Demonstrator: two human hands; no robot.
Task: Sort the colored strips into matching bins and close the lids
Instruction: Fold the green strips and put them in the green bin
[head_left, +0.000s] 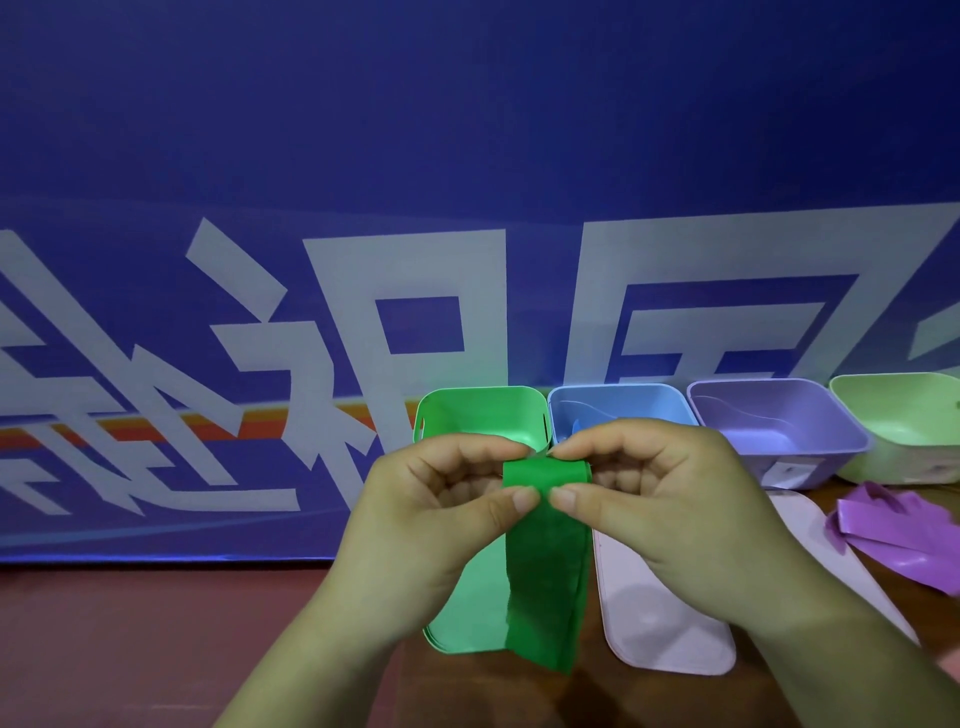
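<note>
Both hands are raised before the row of bins and hold one dark green flexible strip (545, 571) between them. The left hand (441, 514) pinches the upper left part of the strip with its thumb and curled fingers (519, 501). The right hand (665, 493) pinches the upper right part in the same way, so the two thumbs almost touch each other. The top of the strip is folded over between the fingers, and the rest hangs down in front of a flat green plastic lid (462, 618) that lies on the reddish brown surface (156, 649).

Behind the hands, four bins stand side by side along a blue banner with white characters (260, 156), all open at the top: a green rounded plastic bin (483, 413), a light blue plastic bin (618, 408), a purple plastic bin (779, 431) and a pale green plastic bin (904, 421). A pale pink flat lid (670, 634) lies just beside the green lid, partly hidden by the right wrist. A heap of purple strips (893, 525) lies on the surface near the purple and pale green bins
</note>
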